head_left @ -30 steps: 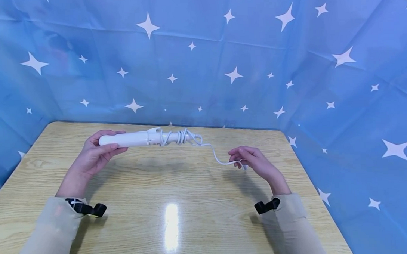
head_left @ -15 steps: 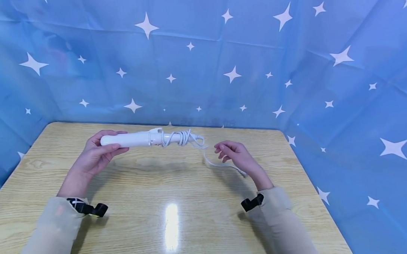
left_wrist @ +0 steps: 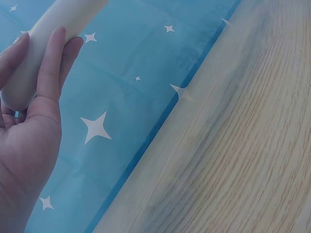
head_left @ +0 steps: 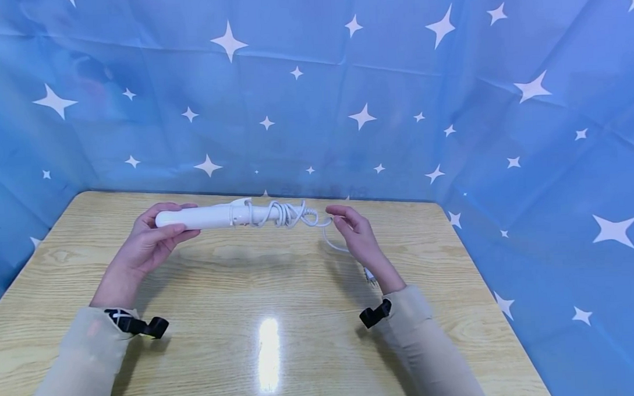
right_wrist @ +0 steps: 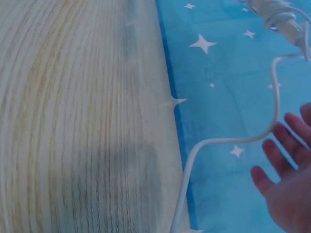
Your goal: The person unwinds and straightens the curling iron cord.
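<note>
Two bare hands in the head view, both over a pale wood-grain table (head_left: 212, 341). Left hand (head_left: 148, 242): grasping the rounded left end of a smooth white cylindrical wand (head_left: 204, 217), thumb on the near side, other fingers behind. Wand lies roughly level, left to right, raised over the far part of the table, with its shadow below. Thin white cord (head_left: 285, 214) winds round the wand's narrower right part, then runs right. Right hand (head_left: 361, 238): beside the cord just right of the wand, thumb and index finger spread apart. White plug with metal prongs (head_left: 370, 276) shows at this hand's wrist. Beyond the table: blue cloth backdrop with white four-pointed stars (head_left: 304, 134).

Left wrist view: fingers curl about the wand's blunt end, which sits against the palm; grip confirmed.

Right wrist view: fingers loosely bent, clasping nothing. Cord drops from the wand, bends past the fingertips and continues toward the near side. Contact between fingertip and cord: cannot tell.
</note>
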{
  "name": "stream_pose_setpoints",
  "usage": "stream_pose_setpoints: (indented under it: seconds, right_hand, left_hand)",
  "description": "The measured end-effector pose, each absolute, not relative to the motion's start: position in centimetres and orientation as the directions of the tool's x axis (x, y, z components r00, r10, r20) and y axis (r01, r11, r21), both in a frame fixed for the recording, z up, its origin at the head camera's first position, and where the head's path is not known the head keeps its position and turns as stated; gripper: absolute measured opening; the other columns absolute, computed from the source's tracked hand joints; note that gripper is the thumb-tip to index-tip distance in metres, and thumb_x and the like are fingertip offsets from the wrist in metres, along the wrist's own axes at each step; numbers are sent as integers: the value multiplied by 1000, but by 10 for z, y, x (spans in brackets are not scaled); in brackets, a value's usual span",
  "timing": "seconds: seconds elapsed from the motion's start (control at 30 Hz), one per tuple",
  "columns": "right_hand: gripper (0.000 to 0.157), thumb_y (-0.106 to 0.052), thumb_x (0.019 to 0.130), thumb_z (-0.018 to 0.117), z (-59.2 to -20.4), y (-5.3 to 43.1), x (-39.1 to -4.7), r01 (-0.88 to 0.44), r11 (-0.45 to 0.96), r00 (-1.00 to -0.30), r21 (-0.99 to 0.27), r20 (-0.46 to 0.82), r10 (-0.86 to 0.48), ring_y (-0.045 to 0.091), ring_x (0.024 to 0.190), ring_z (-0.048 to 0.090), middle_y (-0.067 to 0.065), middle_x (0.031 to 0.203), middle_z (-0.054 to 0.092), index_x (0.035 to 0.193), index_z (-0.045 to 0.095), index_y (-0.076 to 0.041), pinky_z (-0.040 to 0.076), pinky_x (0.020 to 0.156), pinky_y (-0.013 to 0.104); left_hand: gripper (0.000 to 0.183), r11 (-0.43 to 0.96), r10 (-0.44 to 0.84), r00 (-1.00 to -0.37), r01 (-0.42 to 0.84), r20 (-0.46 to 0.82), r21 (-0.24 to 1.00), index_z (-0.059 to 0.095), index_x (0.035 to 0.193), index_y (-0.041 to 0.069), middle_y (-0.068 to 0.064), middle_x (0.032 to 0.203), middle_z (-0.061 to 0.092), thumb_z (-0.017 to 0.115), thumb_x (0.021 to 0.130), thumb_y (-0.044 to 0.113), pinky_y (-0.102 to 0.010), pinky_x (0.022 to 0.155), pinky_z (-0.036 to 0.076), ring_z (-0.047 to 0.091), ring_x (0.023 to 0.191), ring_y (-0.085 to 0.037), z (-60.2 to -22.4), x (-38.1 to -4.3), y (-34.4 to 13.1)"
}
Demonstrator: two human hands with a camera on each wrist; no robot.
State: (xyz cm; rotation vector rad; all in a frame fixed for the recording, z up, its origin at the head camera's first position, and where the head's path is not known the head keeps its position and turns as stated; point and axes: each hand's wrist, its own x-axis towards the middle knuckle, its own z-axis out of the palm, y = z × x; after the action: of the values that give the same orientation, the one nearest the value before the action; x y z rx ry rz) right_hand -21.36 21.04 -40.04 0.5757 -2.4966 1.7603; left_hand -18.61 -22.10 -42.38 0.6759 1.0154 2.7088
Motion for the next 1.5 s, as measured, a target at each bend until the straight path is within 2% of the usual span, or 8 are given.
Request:
stream_pose_setpoints:
  seconds: [0.17,0.4,0.5,0.63,0.83,0.97,1.13,1.5]
  right_hand:
    - [34,-7,110,45,-389,206,-203,-324,316,-912,-892,204,-357,36,138,46,24,141,58,138,57,7,36,119,54]
    - [26,-5,107,51,-365,198,-186,-335,375,-907,-864,188,-376,38,123,58,24,122,67,125,65,9,46,109,54]
    - [22,-5,105,57,-366,199,-184,-347,414,-902,-841,179,-393,33,110,61,19,110,68,120,68,6,52,96,47]
    - [17,-8,101,65,-386,210,-194,-363,444,-895,-819,174,-411,24,93,59,16,98,70,113,73,2,50,77,36]
    - [19,-14,101,68,-397,227,-201,-350,485,-896,-801,136,-423,18,80,61,9,95,73,110,75,1,51,64,28]
    - [19,-17,98,72,-396,240,-199,-344,514,-899,-786,118,-422,20,81,62,2,92,72,109,77,-3,53,65,31]
    - [16,-15,98,73,-395,257,-200,-324,533,-920,-782,129,-370,22,86,64,4,96,73,109,78,-5,56,70,34]
    - [18,-4,99,67,-372,264,-193,-248,608,-960,-754,107,-259,22,89,65,17,98,73,113,73,7,57,75,30]
  left_hand:
    - [48,-775,326,-872,-26,365,632,70,118,-4,-22,132,63,37,96,-29,-49,98,55,57,123,-34,-424,-187,-221]
    - [50,-749,301,-886,9,352,663,71,118,-2,-20,130,64,36,95,-29,-47,95,58,59,122,-32,-424,-188,-219]
    - [50,-751,288,-894,11,343,660,71,117,-2,-21,130,64,36,95,-29,-47,94,58,60,121,-33,-424,-189,-219]
    - [49,-736,278,-902,21,331,676,72,115,-1,-21,128,65,37,95,-29,-46,93,60,59,121,-33,-423,-189,-219]
    - [47,-741,303,-889,7,344,671,71,116,-2,-21,127,66,39,95,-29,-47,95,58,59,122,-33,-423,-190,-223]
    - [47,-732,302,-892,8,335,681,72,116,-1,-20,128,65,39,95,-28,-47,95,58,59,122,-32,-423,-190,-225]
    - [48,-708,273,-907,37,321,706,72,114,0,-20,127,66,38,95,-28,-46,92,60,59,121,-32,-424,-188,-226]
    - [47,-710,288,-899,31,330,704,71,117,-1,-20,128,66,38,95,-28,-46,93,59,58,122,-31,-425,-188,-230]
